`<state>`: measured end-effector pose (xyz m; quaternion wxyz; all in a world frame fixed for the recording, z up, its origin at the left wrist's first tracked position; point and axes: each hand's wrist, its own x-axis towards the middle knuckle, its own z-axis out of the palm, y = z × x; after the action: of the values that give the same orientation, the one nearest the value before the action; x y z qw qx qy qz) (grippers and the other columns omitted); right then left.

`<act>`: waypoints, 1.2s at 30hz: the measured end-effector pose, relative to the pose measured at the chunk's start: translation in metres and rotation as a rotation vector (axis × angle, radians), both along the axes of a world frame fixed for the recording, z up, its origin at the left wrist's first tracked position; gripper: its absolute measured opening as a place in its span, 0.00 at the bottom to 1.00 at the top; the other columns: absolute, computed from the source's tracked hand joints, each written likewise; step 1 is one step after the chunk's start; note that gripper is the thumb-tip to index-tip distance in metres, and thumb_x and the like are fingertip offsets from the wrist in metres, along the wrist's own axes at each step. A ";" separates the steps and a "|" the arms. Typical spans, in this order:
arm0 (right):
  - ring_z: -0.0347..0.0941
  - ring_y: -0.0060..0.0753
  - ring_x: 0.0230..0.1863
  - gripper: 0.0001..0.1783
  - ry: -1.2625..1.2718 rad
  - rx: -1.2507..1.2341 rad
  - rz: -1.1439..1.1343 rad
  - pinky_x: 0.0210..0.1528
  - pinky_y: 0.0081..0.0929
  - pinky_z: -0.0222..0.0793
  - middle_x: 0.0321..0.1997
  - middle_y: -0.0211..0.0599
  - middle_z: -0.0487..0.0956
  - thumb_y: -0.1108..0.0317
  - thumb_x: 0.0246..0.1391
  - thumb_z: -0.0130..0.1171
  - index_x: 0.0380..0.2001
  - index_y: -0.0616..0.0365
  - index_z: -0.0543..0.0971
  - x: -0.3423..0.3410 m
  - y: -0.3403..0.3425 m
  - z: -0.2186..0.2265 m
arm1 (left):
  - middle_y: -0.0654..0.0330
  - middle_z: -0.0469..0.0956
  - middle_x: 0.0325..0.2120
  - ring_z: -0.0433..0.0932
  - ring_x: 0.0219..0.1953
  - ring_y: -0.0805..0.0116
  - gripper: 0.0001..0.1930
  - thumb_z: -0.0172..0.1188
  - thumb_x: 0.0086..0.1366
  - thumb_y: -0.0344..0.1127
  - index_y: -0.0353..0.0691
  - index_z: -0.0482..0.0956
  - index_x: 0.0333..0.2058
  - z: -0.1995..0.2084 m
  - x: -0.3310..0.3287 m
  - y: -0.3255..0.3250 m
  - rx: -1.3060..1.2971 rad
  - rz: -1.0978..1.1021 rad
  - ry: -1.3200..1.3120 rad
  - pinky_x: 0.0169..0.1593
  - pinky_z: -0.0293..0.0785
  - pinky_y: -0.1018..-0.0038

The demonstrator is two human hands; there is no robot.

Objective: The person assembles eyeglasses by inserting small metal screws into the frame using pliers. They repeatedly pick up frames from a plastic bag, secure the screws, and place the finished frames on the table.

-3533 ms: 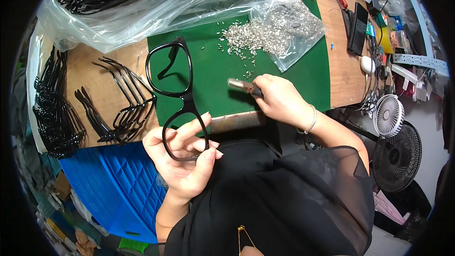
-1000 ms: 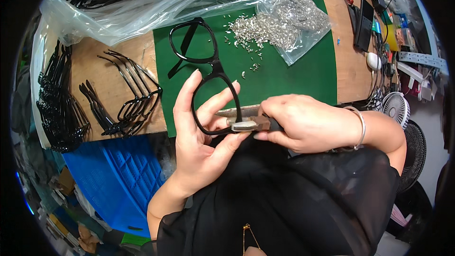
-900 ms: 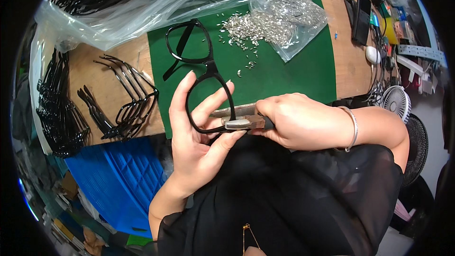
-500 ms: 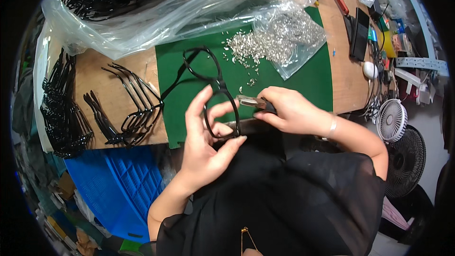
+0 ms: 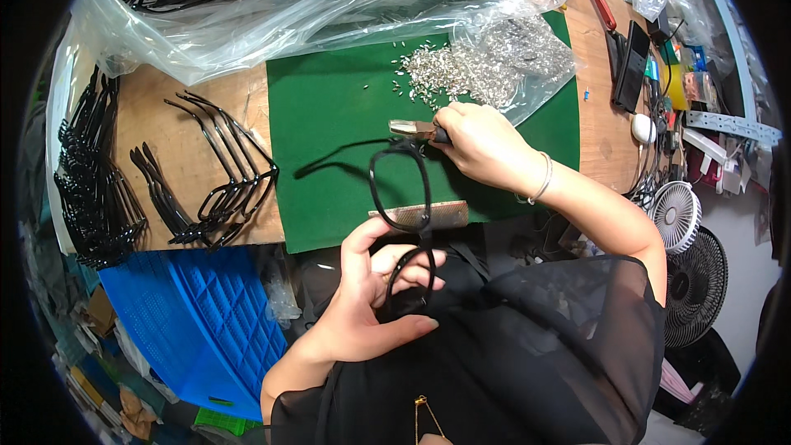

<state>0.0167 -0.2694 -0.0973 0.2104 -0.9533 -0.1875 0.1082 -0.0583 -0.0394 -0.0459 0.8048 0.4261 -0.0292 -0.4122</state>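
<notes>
A black eyeglass frame (image 5: 428,185) hangs upright over the front of the green mat (image 5: 329,206), one temple stretching left. Its lower rim is held by my left hand (image 5: 362,305), with the fingers around and behind the rim. My right hand (image 5: 486,144) is wrapped round the dark handles of metal-jawed pliers (image 5: 412,128). The jaws point left, just above the upper end of the frame; whether they touch it I cannot tell. Small silvery metal pieces (image 5: 445,70) lie heaped on the mat beyond my right hand, spilling from a clear plastic bag (image 5: 535,86).
Black frames with temples (image 5: 235,173) stand in a row on the wooden table at left, beside a denser pile (image 5: 91,173). Clear sheeting (image 5: 288,25) covers the back. A textured block (image 5: 449,214) sits at the mat's front edge. A blue crate (image 5: 189,321) stands below; a phone (image 5: 631,66) lies right.
The frame has been turned and lowered toward me, its other rim now in my left hand. My right hand with the pliers has moved up and slightly left, to the frame's upper end.
</notes>
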 end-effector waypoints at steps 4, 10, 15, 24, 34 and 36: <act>0.69 0.47 0.30 0.09 0.012 0.131 -0.069 0.30 0.37 0.65 0.24 0.43 0.70 0.69 0.43 0.57 0.25 0.61 0.69 -0.011 0.003 0.020 | 0.49 0.68 0.38 0.74 0.40 0.57 0.30 0.40 0.39 0.13 0.48 0.53 0.43 0.004 0.001 0.003 -0.035 -0.008 0.234 0.45 0.70 0.66; 0.68 0.17 0.27 0.05 0.306 0.856 -0.387 0.30 0.18 0.65 0.24 0.33 0.72 0.76 0.47 0.56 0.28 0.63 0.71 -0.054 0.032 0.061 | 0.53 0.72 0.29 0.74 0.29 0.69 0.07 0.45 0.63 0.26 0.35 0.58 0.38 -0.005 -0.007 -0.019 0.285 0.168 -0.137 0.37 0.71 0.75; 0.67 0.14 0.24 0.05 0.160 1.049 -0.430 0.23 0.17 0.64 0.22 0.30 0.71 0.75 0.50 0.55 0.27 0.62 0.69 -0.061 0.061 0.040 | 0.52 0.71 0.36 0.75 0.32 0.73 0.24 0.49 0.57 0.19 0.28 0.51 0.51 -0.010 -0.017 -0.035 0.325 0.362 -0.292 0.37 0.74 0.79; 0.67 0.14 0.28 0.11 0.750 1.301 -0.677 0.30 0.15 0.66 0.28 0.29 0.71 0.70 0.51 0.56 0.33 0.61 0.66 -0.055 0.058 0.056 | 0.49 0.67 0.41 0.74 0.36 0.70 0.25 0.49 0.55 0.16 0.30 0.51 0.51 -0.011 -0.017 -0.030 0.405 0.239 -0.349 0.39 0.75 0.77; 0.66 0.14 0.28 0.10 0.787 1.327 -0.707 0.29 0.13 0.64 0.29 0.28 0.69 0.72 0.52 0.55 0.35 0.61 0.66 -0.062 0.060 0.074 | 0.48 0.67 0.41 0.73 0.37 0.70 0.26 0.50 0.55 0.16 0.30 0.51 0.51 0.007 -0.015 -0.023 0.348 0.159 -0.354 0.39 0.75 0.76; 0.66 0.15 0.27 0.10 0.831 1.293 -0.708 0.29 0.14 0.64 0.28 0.29 0.69 0.72 0.52 0.54 0.35 0.61 0.66 -0.059 0.060 0.076 | 0.48 0.68 0.41 0.74 0.36 0.71 0.26 0.50 0.55 0.16 0.30 0.51 0.51 0.006 -0.016 -0.022 0.420 0.143 -0.408 0.39 0.75 0.76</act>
<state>-0.0421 -0.2093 -0.0217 0.7878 -0.5304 0.1899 0.2490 -0.0743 -0.0612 -0.0401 0.7036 0.6582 -0.0743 -0.2574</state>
